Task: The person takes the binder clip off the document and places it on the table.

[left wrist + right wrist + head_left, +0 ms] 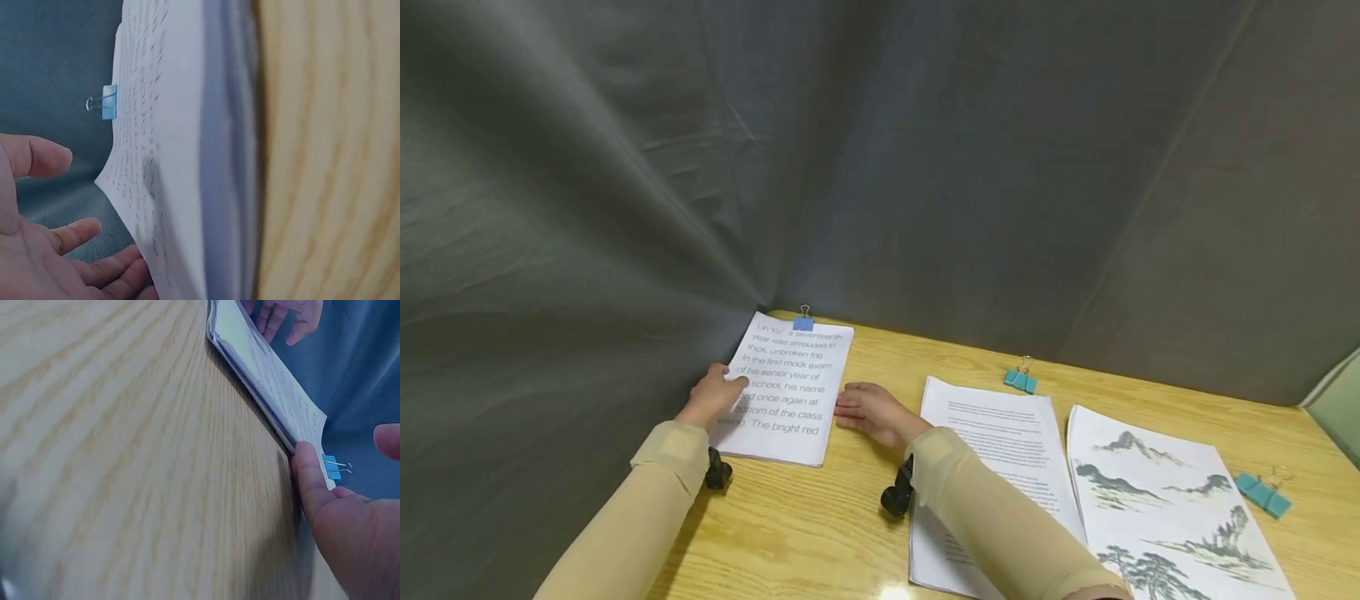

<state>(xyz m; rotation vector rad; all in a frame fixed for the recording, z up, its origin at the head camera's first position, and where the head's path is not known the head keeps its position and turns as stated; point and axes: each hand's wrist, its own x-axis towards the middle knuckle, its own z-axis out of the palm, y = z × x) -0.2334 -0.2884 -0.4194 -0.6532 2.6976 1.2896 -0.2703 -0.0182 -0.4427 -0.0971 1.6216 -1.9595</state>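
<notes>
A stack of printed paper [790, 375] with large text lies on the table at the far left. My left hand [715, 398] is at its left edge, thumb over the top sheet and fingers along the side. In the left wrist view, the left hand's fingers [103, 269] touch the sheets' edge, thumb apart from them. Along the opposite edge, my right hand [872, 412] has its fingers extended; the right wrist view shows a finger [306, 462] against the stack's side. A blue binder clip [802, 323] is at the stack's top edge; whether it clamps the sheets I cannot tell.
Under my right forearm lies a second stack of small-print pages [992, 433], with a teal binder clip [1021, 381] behind it. Farther right is a stack with an ink landscape [1157, 492], another teal clip [1264, 495] beside it. A dark curtain [925, 167] borders the wooden table [775, 533].
</notes>
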